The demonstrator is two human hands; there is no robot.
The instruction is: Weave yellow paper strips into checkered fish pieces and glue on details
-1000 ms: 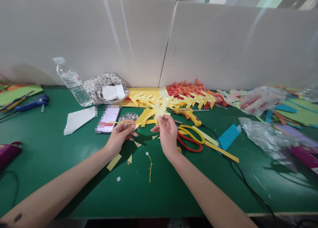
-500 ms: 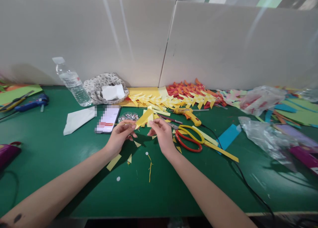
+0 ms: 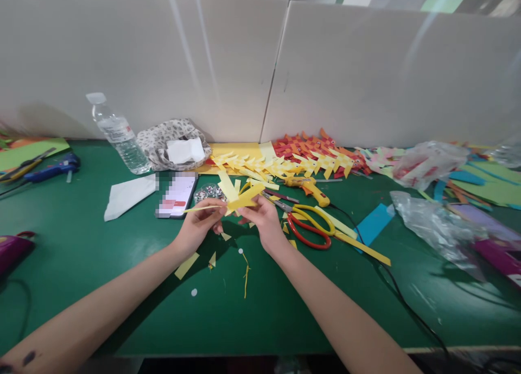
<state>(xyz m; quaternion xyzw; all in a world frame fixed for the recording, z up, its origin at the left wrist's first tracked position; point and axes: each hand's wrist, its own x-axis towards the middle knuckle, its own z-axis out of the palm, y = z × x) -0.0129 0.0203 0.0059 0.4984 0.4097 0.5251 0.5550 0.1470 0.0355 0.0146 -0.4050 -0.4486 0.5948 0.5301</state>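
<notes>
The paper strips (image 3: 246, 197) are yellow, the table (image 3: 277, 314) green, the pouch (image 3: 156, 140) grey-spotted

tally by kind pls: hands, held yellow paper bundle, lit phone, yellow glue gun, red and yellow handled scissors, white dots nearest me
hands: 2 (left hand, right hand)
yellow paper bundle: 1
phone: 1
glue gun: 1
scissors: 1
white dots: 2
total: 8

My hands (image 3: 200, 222): two
Glue guns before me (image 3: 311, 189): two
White discs (image 3: 194, 292): two
Red-and-yellow scissors (image 3: 294, 207): one pair
Capped bottle (image 3: 122, 138): one
</notes>
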